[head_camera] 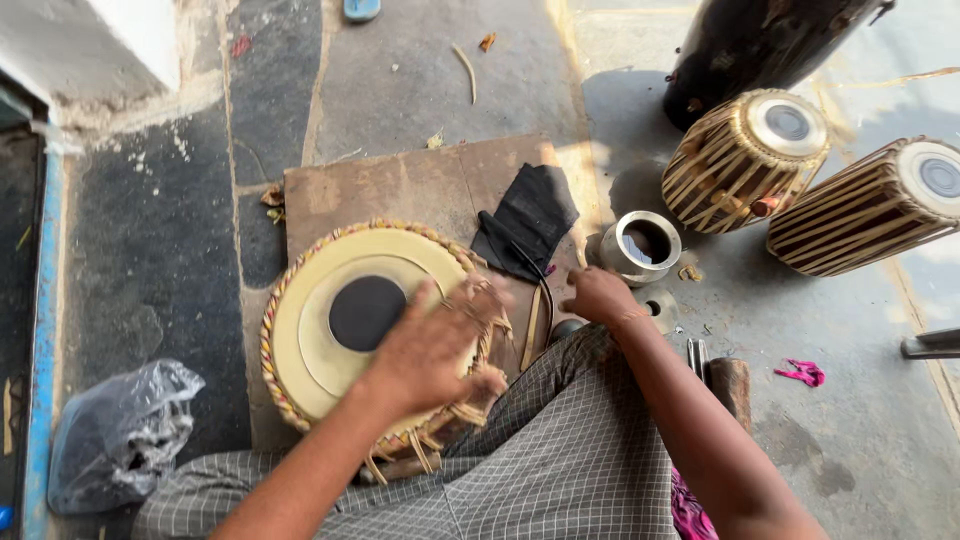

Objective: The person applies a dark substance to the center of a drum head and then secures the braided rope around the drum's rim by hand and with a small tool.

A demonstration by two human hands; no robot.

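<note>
A round drum head (340, 310) with a cream skin, a black centre spot and a braided rim lies tilted against my knee on a brown board (400, 190). My left hand (430, 350) rests flat on its right side, fingers spread and blurred, over the straps at the rim. My right hand (598, 296) hovers above the board's right edge, fingers curled, close to a thin curved tool (535, 320) and a black cloth (528, 220). I cannot tell whether it holds anything.
A small metal cup (642, 246) with dark paste stands right of the board. Two strapped drums (745, 160) (870, 205) lie at the upper right below a big dark vessel (760, 45). A grey plastic bag (120, 430) sits at the lower left. A wooden-handled hammer (728, 385) lies by my leg.
</note>
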